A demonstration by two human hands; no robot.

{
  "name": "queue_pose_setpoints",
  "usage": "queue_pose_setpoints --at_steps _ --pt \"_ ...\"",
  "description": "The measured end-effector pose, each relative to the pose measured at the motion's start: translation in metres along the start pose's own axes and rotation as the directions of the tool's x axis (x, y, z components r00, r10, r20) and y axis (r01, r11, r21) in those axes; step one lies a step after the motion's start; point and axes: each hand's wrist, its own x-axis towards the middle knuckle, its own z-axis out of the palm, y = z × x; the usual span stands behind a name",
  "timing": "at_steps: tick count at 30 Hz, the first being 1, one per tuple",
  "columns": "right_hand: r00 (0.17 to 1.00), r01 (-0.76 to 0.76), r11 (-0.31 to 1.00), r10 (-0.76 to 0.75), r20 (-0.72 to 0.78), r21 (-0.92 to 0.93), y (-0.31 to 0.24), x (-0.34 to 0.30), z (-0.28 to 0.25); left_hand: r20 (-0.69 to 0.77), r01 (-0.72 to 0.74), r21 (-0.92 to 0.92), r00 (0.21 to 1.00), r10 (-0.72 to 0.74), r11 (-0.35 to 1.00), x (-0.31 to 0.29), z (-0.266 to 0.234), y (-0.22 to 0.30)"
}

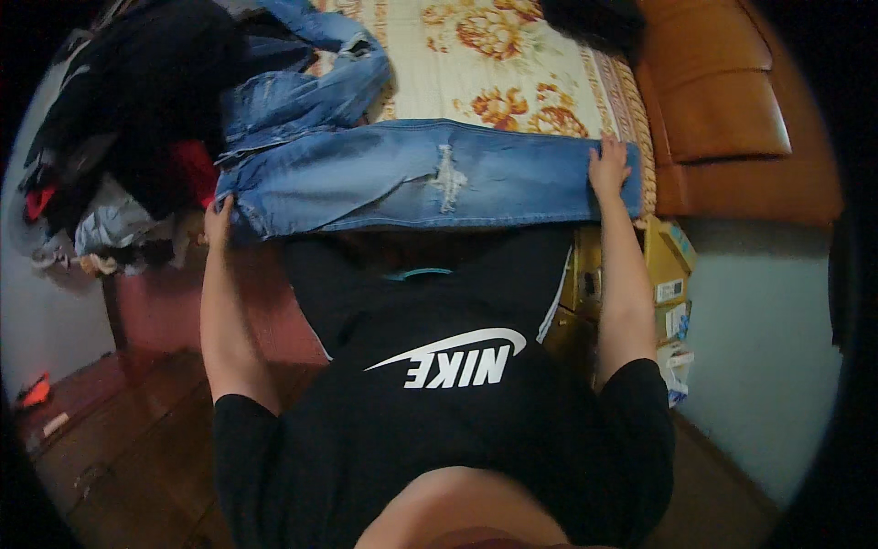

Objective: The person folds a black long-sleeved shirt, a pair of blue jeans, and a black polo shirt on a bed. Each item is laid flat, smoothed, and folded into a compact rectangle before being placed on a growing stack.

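A pair of blue ripped jeans [384, 188] lies lengthwise across the near edge of the bed, legs together, with a frayed white tear near the middle. At its waist end, my left hand [219, 221] grips the corner, with part of its fingers hidden. Over at the hem end, my right hand [611, 169] rests flat on the denim with its fingers spread.
Another pair of ripped jeans [315, 96] lies crumpled behind, beside a heap of dark clothes [146, 91]. The bed has a floral cover [498, 55]. Right of it stand a brown leather seat [718, 101] and, below, yellow boxes [668, 261].
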Motion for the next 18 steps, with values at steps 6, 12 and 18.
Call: queue_pose_setpoints --at_steps 6,12,18 --pt "0.869 0.310 0.950 -0.264 0.418 -0.044 -0.064 0.031 0.016 0.176 0.022 -0.140 0.984 0.003 0.990 0.035 -0.018 0.059" --pt "0.992 0.127 0.992 -0.127 0.012 0.002 -0.074 0.031 0.020 0.004 -0.229 0.139 0.973 0.230 0.963 0.026 -0.011 0.072" --pt "0.953 0.299 0.892 -0.296 -0.060 0.340 -0.128 0.070 0.017 -0.592 -0.251 0.351 0.687 0.421 0.902 -0.043 0.052 0.106"
